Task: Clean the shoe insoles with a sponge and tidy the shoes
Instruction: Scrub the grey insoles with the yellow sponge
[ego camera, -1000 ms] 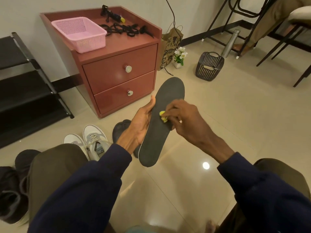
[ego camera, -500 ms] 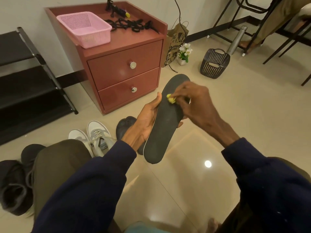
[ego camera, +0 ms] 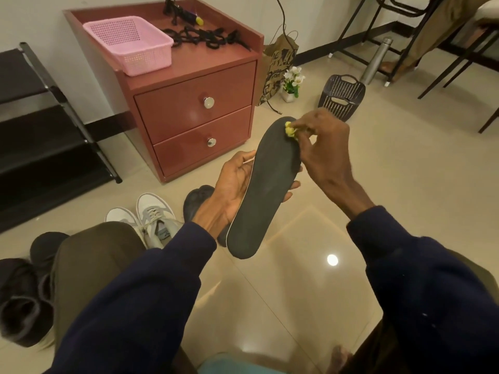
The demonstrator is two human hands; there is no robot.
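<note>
Dark insole (ego camera: pixel 266 184) held in the air above the tiled floor (ego camera: pixel 378 184), between the knees, toe end pointing away, heel end nearest the person, dark face up. Left hand (ego camera: pixel 232 184) grips it around mid-length from below: thumb along the left edge, fingertips curling up past the right edge. Small yellow sponge (ego camera: pixel 289 129) sits on the toe end, near its right edge, touching the surface. Right hand (ego camera: pixel 321 149) comes in from the right, fingers bunched and pinching the sponge, most of which is hidden under the fingertips. Both arms in dark navy sleeves. On the floor just behind the left wrist, a dark shoe (ego camera: pixel 197 198); beside it to the left, a pair of white sneakers (ego camera: pixel 151 217). More dark shoes (ego camera: pixel 24 292) at far left, partly cut off by a knee. Further out, a red two-drawer cabinet (ego camera: pixel 189 103) with a pink basket (ego camera: pixel 129 44) and black laces (ego camera: pixel 205 37) on top; a black shoe rack (ego camera: pixel 40 130) stands left of it, a black plastic basket (ego camera: pixel 341 95) on the floor beyond the right hand.
</note>
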